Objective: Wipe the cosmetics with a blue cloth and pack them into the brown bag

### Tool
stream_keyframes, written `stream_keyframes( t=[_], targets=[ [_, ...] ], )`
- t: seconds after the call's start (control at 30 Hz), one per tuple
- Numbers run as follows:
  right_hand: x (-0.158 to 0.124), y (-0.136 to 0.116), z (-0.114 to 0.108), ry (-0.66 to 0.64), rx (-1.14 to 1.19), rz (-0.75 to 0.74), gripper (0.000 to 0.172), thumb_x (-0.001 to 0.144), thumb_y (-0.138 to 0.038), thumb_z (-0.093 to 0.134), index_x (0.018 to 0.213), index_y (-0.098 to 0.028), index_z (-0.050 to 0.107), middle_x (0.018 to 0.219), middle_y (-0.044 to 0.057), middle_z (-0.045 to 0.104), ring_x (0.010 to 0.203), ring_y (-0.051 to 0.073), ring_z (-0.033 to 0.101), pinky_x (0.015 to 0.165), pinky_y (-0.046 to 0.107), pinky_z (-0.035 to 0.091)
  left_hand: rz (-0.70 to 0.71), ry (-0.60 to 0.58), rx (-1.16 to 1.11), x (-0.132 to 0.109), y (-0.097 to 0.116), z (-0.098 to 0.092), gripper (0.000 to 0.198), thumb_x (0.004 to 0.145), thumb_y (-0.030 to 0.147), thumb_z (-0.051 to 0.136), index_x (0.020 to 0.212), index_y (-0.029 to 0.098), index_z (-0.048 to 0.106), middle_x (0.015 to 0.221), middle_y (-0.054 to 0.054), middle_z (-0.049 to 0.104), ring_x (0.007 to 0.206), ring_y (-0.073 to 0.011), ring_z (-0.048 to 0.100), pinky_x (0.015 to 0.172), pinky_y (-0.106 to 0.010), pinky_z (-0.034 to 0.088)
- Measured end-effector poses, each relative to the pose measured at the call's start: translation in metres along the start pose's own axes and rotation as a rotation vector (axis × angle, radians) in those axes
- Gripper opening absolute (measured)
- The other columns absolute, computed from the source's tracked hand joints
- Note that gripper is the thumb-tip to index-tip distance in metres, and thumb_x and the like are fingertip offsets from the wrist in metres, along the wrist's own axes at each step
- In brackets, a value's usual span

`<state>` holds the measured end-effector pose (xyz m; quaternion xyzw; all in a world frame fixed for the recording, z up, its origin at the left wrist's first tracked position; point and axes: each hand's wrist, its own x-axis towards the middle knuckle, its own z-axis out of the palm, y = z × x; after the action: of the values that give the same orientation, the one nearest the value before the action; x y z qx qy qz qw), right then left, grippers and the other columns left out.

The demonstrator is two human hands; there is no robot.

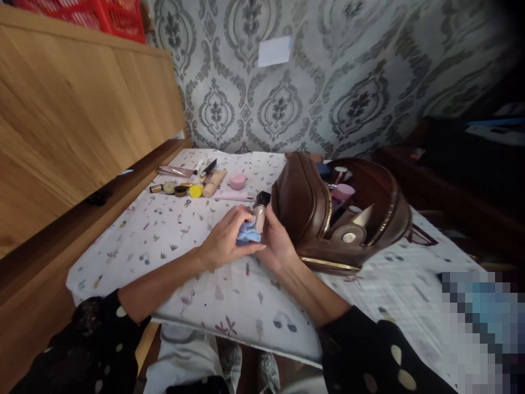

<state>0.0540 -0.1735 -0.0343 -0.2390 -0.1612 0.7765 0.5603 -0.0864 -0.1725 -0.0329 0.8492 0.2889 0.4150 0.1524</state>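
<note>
In the middle of the head view, my right hand (279,241) grips a small bottle (260,214) with a black cap and beige contents, held upright but tilted a little. My left hand (225,235) is closed around a crumpled blue cloth (248,232), which presses against the bottle's side. Both hands are just above the patterned white cover (164,273). Close by on the right, a brown leather bag (303,197) lies with its zip open, and several cosmetic items show inside, among them a pink-lidded container (343,191).
Beyond my left hand lie several cosmetics: a pink jar (237,181), a yellow round pot (196,190), a beige tube (214,183) and a pale pink flat case (232,195). A wooden panel (90,104) borders the left side. Patterned wallpaper (279,104) stands behind.
</note>
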Motion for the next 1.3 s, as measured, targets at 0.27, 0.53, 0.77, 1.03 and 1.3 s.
stream_keyframes(
  t=[0.27,0.53,0.77,1.03,1.3],
  targets=[
    [0.000,0.002,0.008,0.017,-0.134,-0.319,0.038,0.073,-0.051,0.079,0.095,-0.024,0.063,0.087,-0.003,0.073,0.085,0.016,0.067,0.074,0.027,0.054,-0.296,-0.048,-0.259,-0.001,0.002,-0.006,0.041,0.086,0.034,0.066,0.121,0.018,0.050,0.109,-0.006,0.063,0.097,-0.0197,0.061,0.088,-0.030,0.046],
    [-0.016,-0.009,0.019,-0.013,-0.145,-0.422,0.041,0.070,-0.050,0.082,0.093,-0.026,0.057,0.080,-0.006,0.070,0.076,0.014,0.065,0.066,0.023,0.051,-0.499,0.026,-0.651,-0.001,0.008,-0.010,0.044,0.080,0.038,0.074,0.118,0.018,0.061,0.100,-0.004,0.067,0.086,-0.0170,0.061,0.079,-0.026,0.048],
    [-0.046,-0.016,0.026,-0.060,-0.281,-0.438,0.036,0.071,-0.048,0.082,0.086,-0.023,0.061,0.081,-0.003,0.069,0.078,0.014,0.063,0.066,0.022,0.050,-0.746,-0.010,-0.965,-0.008,0.012,-0.029,0.052,0.067,0.042,0.085,0.108,0.018,0.065,0.068,0.001,0.064,0.060,-0.0134,0.062,0.057,-0.022,0.050],
    [-0.092,-0.076,0.029,-0.195,-0.575,-0.535,0.034,0.069,-0.018,0.085,0.099,-0.021,0.070,0.083,-0.003,0.068,0.073,0.010,0.060,0.063,0.019,0.048,-0.675,-0.128,-1.065,0.020,0.043,-0.025,0.045,0.069,0.052,0.081,0.085,0.014,0.066,0.060,-0.002,0.059,0.054,-0.0131,0.056,0.048,-0.022,0.044],
    [-0.120,-0.141,0.024,-0.293,-0.570,-0.541,0.042,0.061,-0.008,0.086,0.097,-0.018,0.068,0.082,-0.001,0.072,0.062,0.012,0.065,0.053,0.021,0.052,-0.672,-0.285,-1.181,0.065,0.100,0.009,0.045,0.082,0.061,0.065,0.080,0.015,0.062,0.062,-0.002,0.055,0.051,-0.0094,0.047,0.045,-0.020,0.038]
  ],
)
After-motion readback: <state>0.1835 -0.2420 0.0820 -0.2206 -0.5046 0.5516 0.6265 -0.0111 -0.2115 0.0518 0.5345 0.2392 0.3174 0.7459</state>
